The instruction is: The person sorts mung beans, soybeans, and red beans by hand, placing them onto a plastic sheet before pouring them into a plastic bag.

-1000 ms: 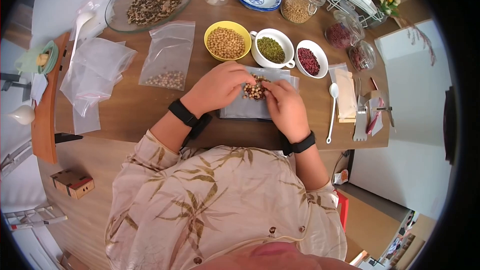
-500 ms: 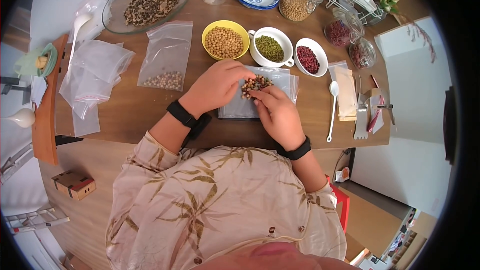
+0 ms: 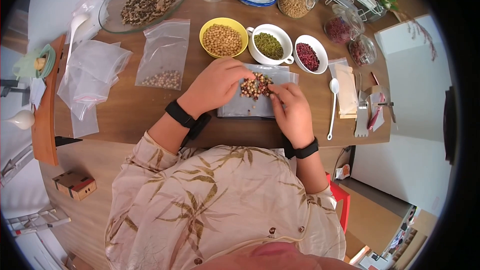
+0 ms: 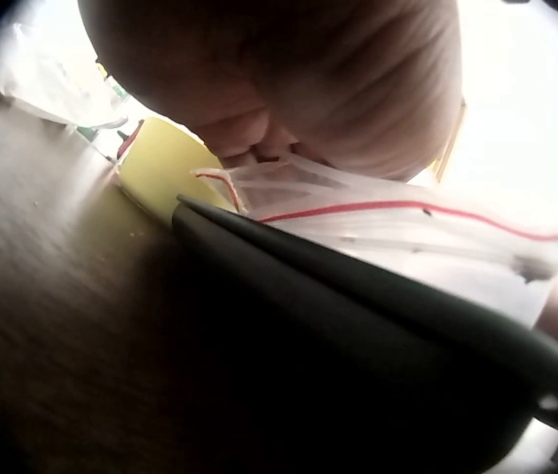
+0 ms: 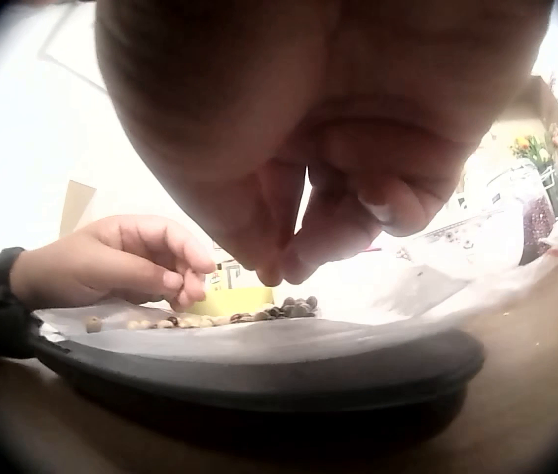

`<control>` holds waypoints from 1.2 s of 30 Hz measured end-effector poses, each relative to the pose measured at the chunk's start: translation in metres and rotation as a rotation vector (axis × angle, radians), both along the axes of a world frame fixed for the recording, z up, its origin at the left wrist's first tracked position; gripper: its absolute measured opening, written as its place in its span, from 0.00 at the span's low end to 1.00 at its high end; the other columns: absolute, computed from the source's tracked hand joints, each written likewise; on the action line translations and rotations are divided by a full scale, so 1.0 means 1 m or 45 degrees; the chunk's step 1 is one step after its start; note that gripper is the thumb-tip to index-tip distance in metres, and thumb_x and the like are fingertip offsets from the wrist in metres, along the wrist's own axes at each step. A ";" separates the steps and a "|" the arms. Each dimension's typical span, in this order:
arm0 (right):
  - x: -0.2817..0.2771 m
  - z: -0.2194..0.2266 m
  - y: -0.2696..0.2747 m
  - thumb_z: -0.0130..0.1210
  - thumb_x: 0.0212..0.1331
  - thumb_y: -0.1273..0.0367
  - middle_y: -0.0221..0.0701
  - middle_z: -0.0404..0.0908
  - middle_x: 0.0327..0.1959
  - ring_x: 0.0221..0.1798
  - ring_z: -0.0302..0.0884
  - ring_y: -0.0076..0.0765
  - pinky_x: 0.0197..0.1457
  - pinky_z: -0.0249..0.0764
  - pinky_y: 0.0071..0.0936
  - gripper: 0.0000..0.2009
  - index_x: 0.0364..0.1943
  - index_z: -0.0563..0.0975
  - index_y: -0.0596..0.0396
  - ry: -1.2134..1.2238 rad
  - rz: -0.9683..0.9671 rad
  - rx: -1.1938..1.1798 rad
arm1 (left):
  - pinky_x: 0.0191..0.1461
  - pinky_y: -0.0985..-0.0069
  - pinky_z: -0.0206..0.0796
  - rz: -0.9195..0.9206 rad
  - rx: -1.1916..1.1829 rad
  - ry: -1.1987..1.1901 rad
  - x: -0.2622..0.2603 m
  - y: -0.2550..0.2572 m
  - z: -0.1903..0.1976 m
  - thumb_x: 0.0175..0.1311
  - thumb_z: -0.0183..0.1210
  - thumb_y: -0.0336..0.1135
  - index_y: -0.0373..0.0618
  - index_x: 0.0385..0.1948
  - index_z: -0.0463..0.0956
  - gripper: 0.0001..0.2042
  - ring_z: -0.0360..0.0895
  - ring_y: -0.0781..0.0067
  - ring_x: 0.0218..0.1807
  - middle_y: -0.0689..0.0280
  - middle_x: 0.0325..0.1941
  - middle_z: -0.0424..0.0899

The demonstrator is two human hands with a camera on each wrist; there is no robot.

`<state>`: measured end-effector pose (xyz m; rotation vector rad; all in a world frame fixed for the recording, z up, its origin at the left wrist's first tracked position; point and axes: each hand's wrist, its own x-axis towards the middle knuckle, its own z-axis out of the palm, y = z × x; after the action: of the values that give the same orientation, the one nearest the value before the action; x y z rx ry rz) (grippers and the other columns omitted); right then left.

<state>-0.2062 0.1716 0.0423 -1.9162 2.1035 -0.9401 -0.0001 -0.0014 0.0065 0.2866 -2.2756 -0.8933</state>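
In the head view, mixed beans (image 3: 254,88) lie spread on clear plastic bags (image 3: 235,107) over a dark flat base (image 5: 289,380). The left hand (image 3: 216,84) rests at the pile's left side, its fingers loosely bent. From the right wrist view, this left hand (image 5: 126,262) shows nothing held. At the pile's right edge is the right hand (image 3: 294,115), thumb and forefinger close to the beans. Its fingertips (image 5: 281,269) nearly meet above the beans in the right wrist view, and no bean shows between them.
Behind the pile stand a yellow bowl (image 3: 244,45) of chickpeas, a white bowl (image 3: 287,40) of green beans and a white dish (image 3: 323,60) of red beans. A bag with beans (image 3: 162,57) and other bags (image 3: 95,67) lie left; a white spoon (image 3: 332,112) lies right.
The right hand has shifted from the pile's front to its right edge. The beans are more spread, with a few loose ones nearer the person. The left hand stays at the pile's left side.
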 end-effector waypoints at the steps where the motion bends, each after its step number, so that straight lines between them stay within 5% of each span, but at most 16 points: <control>1: 0.001 0.000 0.001 0.64 0.70 0.75 0.43 0.86 0.46 0.48 0.86 0.57 0.53 0.82 0.46 0.10 0.51 0.89 0.56 0.001 -0.003 0.001 | 0.63 0.55 0.74 -0.004 -0.009 -0.003 0.000 0.000 0.000 0.64 0.56 0.18 0.44 0.52 0.87 0.18 0.83 0.48 0.55 0.57 0.50 0.87; 9: 0.008 0.004 0.016 0.71 0.63 0.74 0.39 0.86 0.45 0.46 0.86 0.54 0.51 0.82 0.45 0.10 0.47 0.89 0.55 -0.139 0.213 0.019 | 0.62 0.54 0.74 -0.006 -0.033 -0.016 0.001 0.000 0.000 0.63 0.57 0.18 0.45 0.52 0.87 0.18 0.82 0.47 0.54 0.57 0.49 0.87; 28: 0.027 -0.012 -0.006 0.70 0.66 0.73 0.39 0.86 0.42 0.43 0.87 0.51 0.46 0.82 0.43 0.05 0.42 0.86 0.55 -0.128 0.104 0.037 | 0.63 0.55 0.74 -0.006 -0.047 0.011 0.001 0.002 0.002 0.64 0.60 0.20 0.45 0.51 0.87 0.16 0.82 0.48 0.55 0.58 0.49 0.87; 31: 0.013 -0.009 0.001 0.67 0.69 0.74 0.34 0.88 0.42 0.40 0.87 0.38 0.42 0.80 0.35 0.04 0.45 0.86 0.55 -0.474 0.010 0.032 | 0.63 0.55 0.74 0.003 -0.065 0.008 0.003 0.002 0.005 0.64 0.61 0.20 0.46 0.51 0.87 0.16 0.82 0.48 0.56 0.58 0.50 0.87; 33: 0.000 -0.011 0.005 0.65 0.71 0.76 0.31 0.89 0.47 0.43 0.84 0.25 0.42 0.77 0.27 0.06 0.48 0.86 0.54 -1.552 -0.197 0.246 | 0.64 0.55 0.74 0.003 -0.061 0.004 0.004 0.002 0.005 0.64 0.61 0.20 0.46 0.51 0.87 0.16 0.82 0.48 0.56 0.59 0.50 0.87; 36: -0.002 -0.002 0.006 0.64 0.71 0.79 0.29 0.88 0.48 0.47 0.83 0.20 0.44 0.77 0.26 0.09 0.51 0.86 0.54 -1.801 -0.143 0.252 | 0.64 0.55 0.74 0.003 -0.074 0.019 0.003 0.004 0.005 0.64 0.61 0.20 0.46 0.51 0.87 0.15 0.83 0.49 0.56 0.59 0.50 0.87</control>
<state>-0.2080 0.1772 0.0407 -0.5580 1.2837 -1.3953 0.0025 0.0023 0.0110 0.2563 -2.2822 -0.8240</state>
